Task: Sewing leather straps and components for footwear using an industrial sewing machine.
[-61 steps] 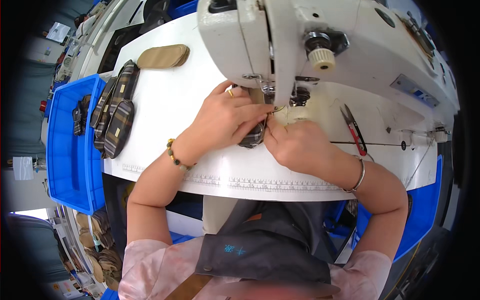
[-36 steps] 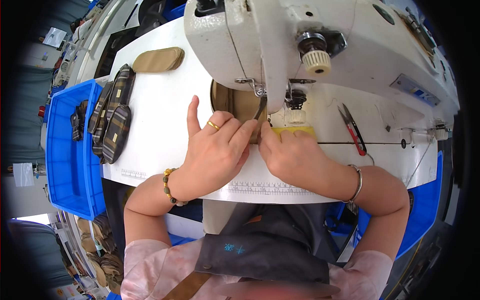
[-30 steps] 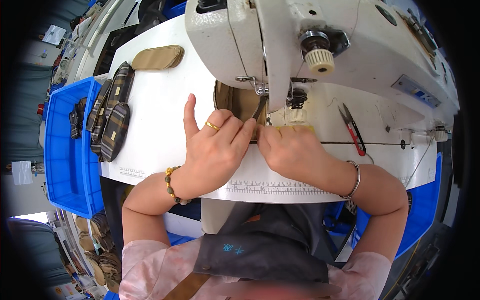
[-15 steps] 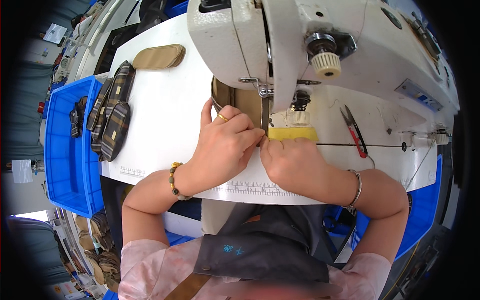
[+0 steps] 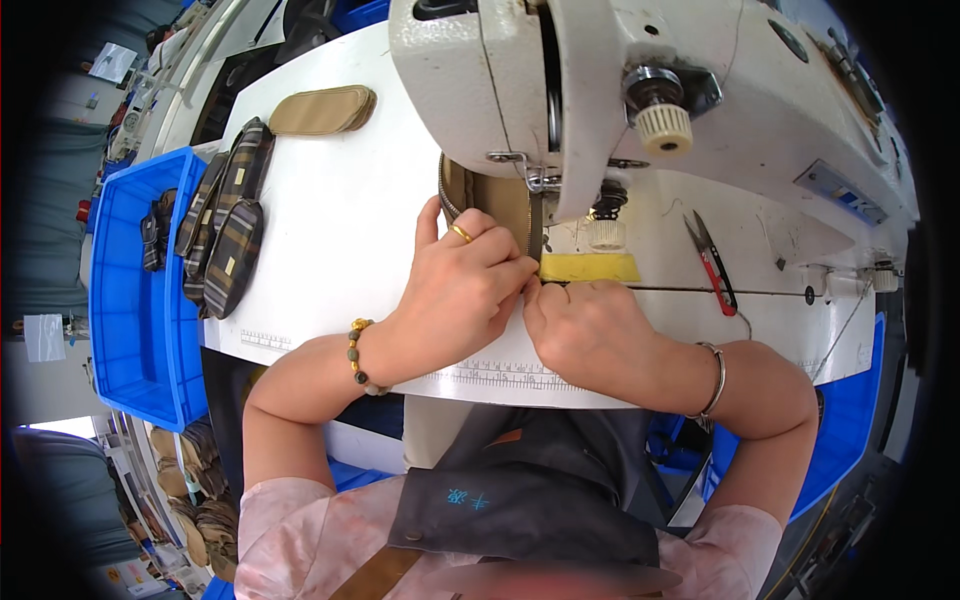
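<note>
A khaki fabric piece with a dark zipper (image 5: pixel 497 205) lies under the needle area of a white sewing machine (image 5: pixel 470 90). My left hand (image 5: pixel 460 280) rests on its near left part, thumb and forefinger pinched at the zipper's near end. Against those fingertips, my right hand (image 5: pixel 590 325) is also closed on the near end of the zippered piece. The exact spot of both grips is hidden by my fingers. Just beyond my right hand is a yellow block or guide (image 5: pixel 588 267) on the machine bed.
Red-handled thread snips (image 5: pixel 712 265) lie to the right. Stacked khaki oval pieces (image 5: pixel 322 111) are at the far left, with plaid pouches (image 5: pixel 232 255) by a blue bin (image 5: pixel 135 370). A printed ruler (image 5: pixel 500 376) runs along the table's front edge.
The view has shifted slightly, so the machine and fabric appear a little farther right. Both hands keep their pinch at the zipper's near end; the left hand shows slightly farther right.
</note>
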`<state>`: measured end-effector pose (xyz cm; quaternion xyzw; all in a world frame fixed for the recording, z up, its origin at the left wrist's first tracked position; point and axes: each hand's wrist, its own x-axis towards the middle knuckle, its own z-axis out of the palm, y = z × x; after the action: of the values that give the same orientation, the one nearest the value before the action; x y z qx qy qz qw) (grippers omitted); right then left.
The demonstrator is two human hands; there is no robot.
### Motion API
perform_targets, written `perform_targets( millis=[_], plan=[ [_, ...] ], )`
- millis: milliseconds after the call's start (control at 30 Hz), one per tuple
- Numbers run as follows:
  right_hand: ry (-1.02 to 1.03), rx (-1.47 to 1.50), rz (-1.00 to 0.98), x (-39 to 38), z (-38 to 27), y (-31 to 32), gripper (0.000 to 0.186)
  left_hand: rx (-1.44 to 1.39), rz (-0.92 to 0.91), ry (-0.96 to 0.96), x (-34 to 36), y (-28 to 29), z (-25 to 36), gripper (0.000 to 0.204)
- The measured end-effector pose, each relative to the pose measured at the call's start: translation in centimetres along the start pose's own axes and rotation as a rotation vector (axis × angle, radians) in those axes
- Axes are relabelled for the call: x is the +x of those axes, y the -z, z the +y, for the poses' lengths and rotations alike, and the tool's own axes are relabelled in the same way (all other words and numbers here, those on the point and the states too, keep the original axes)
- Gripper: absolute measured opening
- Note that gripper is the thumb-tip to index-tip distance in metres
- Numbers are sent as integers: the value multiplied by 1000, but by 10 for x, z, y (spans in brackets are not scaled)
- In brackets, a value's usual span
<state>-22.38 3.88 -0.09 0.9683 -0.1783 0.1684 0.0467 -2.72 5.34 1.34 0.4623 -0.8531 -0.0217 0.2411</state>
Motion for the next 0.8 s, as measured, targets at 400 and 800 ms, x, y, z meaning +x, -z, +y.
perform_targets(
  millis=[400, 800],
  plan=[
    [-150, -63, -9, 12, 24, -14, 27, -10, 81, 51, 23, -18, -29, 10],
    [-160, 121, 91, 12, 28, -6, 5, -151, -172, -29, 29, 26, -46, 25]
  ],
)
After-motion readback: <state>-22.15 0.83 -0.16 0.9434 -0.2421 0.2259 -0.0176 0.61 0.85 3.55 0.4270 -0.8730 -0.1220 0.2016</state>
